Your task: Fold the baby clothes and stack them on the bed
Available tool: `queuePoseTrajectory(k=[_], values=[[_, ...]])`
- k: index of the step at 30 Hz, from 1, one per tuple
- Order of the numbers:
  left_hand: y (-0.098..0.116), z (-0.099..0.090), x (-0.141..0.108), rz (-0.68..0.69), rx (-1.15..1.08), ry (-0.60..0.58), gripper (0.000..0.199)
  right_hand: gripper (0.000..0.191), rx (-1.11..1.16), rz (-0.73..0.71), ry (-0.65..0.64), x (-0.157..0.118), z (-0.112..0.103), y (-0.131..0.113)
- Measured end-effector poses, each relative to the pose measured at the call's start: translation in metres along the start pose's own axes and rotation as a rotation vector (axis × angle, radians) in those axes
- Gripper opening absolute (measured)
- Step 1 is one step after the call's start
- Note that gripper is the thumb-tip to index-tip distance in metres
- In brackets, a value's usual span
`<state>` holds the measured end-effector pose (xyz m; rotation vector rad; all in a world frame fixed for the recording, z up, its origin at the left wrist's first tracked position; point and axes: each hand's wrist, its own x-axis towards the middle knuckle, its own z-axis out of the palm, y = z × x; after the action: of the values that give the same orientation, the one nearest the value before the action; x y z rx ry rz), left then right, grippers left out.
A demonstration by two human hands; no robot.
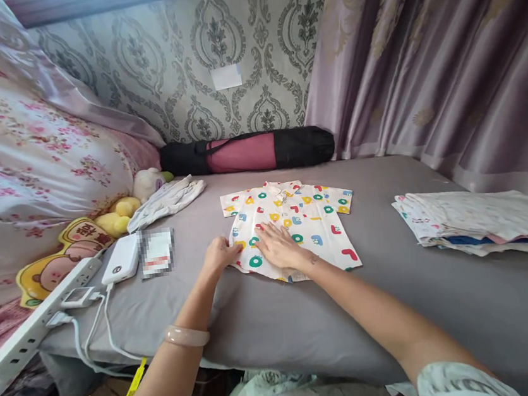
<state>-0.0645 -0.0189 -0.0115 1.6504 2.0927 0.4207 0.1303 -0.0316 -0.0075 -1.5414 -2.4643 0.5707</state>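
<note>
A small white short-sleeved shirt (317, 220) with a collar and colourful letter-like prints lies spread out, front side up, on the grey bed sheet (278, 323). At its left side edge, my left hand (221, 253) is closed, with thumb and fingers pinching the fabric near the hem. My right hand (278, 246) rests flat on the shirt's front, fingers stretched out and pointing away from me. The shirt's collar points to the wall, and its sleeves extend to both sides.
On the right lies a stack of folded clothes (485, 217). A white crumpled cloth (166, 201), plush toys (125, 215), a power bank (121, 259), a blurred-out packet (156, 253) and a power strip (40, 322) with cables are on the left. A long black-and-red bag (244, 153) lies by the wall.
</note>
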Motion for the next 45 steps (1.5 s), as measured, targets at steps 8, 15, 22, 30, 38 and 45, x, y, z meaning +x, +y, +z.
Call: queuePoseTrajectory(k=[8, 15, 22, 30, 38, 45], values=[[-0.002, -0.010, 0.005, -0.092, -0.460, -0.108, 0.037, 0.070, -0.008, 0.015, 0.023, -0.004, 0.019, -0.008], [-0.019, -0.007, 0.008, 0.017, -0.057, 0.004, 0.023, 0.068, -0.033, 0.007, 0.009, -0.005, 0.019, -0.009], [-0.002, -0.021, -0.007, 0.090, 0.433, 0.005, 0.026, 0.066, 0.037, -0.016, -0.019, 0.000, 0.017, -0.006], [0.045, 0.028, -0.022, 0.733, 0.364, 0.032, 0.046, 0.063, -0.002, 0.095, 0.147, -0.025, -0.003, 0.040], [0.050, 0.051, -0.026, 0.650, 0.411, -0.160, 0.060, 0.064, -0.093, 0.153, 0.042, -0.040, 0.003, 0.050], [0.017, 0.030, -0.003, 0.638, 0.421, -0.025, 0.056, 0.064, -0.124, 0.204, 0.101, -0.056, -0.020, 0.086]])
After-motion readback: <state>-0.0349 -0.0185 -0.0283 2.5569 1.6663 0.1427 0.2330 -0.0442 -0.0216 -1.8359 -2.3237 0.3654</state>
